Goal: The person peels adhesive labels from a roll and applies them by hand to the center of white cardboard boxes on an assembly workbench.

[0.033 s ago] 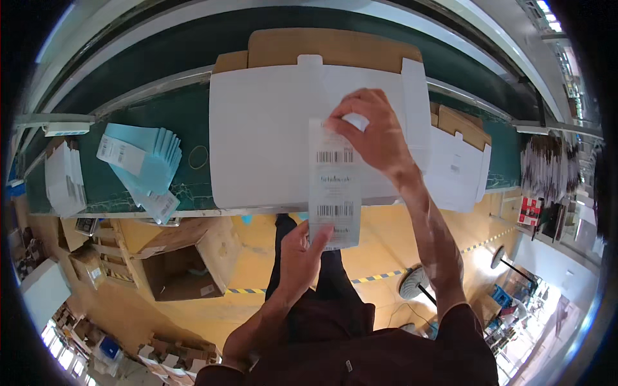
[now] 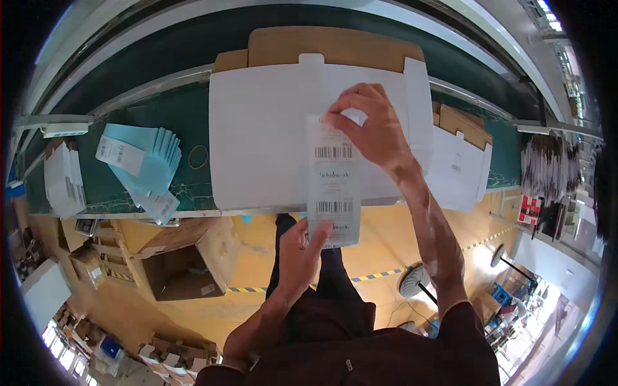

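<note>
White label strip is held taut over the flat white carton, right hand pinching its far end, left hand gripping the near end; nothing has visibly shifted.

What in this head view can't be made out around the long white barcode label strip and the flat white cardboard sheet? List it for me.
- Top end of the long white barcode label strip: covered by the right hand.
- Its bottom corner: behind the left hand thumb.
- Middle of the flat white cardboard sheet: hidden behind strip and right hand.
- Brown cardboard beneath: mostly covered by the white sheet.
- Fan of pale blue envelopes: lower ones overlapped; print too small.
</note>
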A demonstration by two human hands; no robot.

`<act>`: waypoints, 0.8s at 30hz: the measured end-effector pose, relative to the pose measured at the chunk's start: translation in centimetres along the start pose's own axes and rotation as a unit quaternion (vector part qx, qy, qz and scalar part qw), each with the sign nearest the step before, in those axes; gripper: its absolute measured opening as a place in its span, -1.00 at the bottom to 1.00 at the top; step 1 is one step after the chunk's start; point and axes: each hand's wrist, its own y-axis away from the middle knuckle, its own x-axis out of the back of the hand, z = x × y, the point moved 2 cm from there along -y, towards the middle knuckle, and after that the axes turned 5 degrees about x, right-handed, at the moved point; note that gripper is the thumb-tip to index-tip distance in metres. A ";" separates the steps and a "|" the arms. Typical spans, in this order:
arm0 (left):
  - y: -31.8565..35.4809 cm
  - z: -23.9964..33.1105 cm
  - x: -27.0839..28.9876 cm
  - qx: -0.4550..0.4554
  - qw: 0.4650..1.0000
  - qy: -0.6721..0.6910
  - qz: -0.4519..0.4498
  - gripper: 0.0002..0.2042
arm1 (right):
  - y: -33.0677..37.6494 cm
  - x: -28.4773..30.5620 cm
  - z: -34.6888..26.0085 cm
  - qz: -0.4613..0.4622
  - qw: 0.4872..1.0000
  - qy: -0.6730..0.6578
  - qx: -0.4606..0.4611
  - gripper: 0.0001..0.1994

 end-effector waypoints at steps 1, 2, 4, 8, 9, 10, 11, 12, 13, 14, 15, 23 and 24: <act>-0.5 0.9 0.1 0.004 1.000 0.016 0.006 -0.70 | -1.1 -0.5 0.4 -0.010 1.000 -0.001 -0.008 -0.90; -0.9 1.5 0.3 0.008 1.000 0.017 0.008 -0.70 | -1.7 -0.8 0.7 -0.034 0.999 0.019 -0.014 -0.86; -1.5 2.3 0.6 0.017 0.999 0.028 0.025 -0.66 | -2.6 -1.8 1.8 -0.023 1.000 0.020 -0.004 -0.87; -2.7 3.6 0.4 0.007 0.998 0.063 0.022 -0.65 | -3.7 -2.2 3.3 -0.007 0.999 0.032 -0.011 -0.87; -2.8 3.8 0.5 0.006 0.998 0.068 0.017 -0.65 | -3.7 -2.4 3.4 -0.007 0.999 0.032 -0.013 -0.87; -2.9 3.9 0.5 0.005 0.997 0.073 0.012 -0.65 | -3.7 -2.7 3.4 0.002 0.999 0.040 -0.008 -0.87; -3.0 4.0 0.4 0.007 0.997 0.072 0.012 -0.65 | -3.7 -2.9 3.4 0.012 0.999 0.048 -0.003 -0.88; -3.0 3.9 0.4 0.012 0.997 0.076 0.018 -0.65 | -3.8 -3.1 3.4 0.011 0.999 0.048 -0.005 -0.88; -3.0 3.9 0.4 0.017 0.996 0.080 0.022 -0.65 | -3.8 -3.4 3.0 0.021 0.998 0.052 0.000 -0.87; -3.1 3.9 0.5 0.019 0.996 0.080 0.021 -0.65 | -3.9 -3.6 2.8 0.030 0.998 0.057 0.005 -0.86; -3.1 3.9 0.7 0.021 0.997 0.069 0.027 -0.65 | -3.8 -3.8 2.9 0.030 0.998 0.057 0.002 -0.86; -0.4 -1.1 2.1 0.082 0.994 -0.067 0.038 -0.62 | -3.1 -5.0 3.3 0.059 0.993 0.103 0.010 -0.70; 0.6 -1.9 2.3 0.070 0.988 -0.129 0.039 -0.63 | -3.1 -5.1 3.3 0.060 0.993 0.104 0.010 -0.70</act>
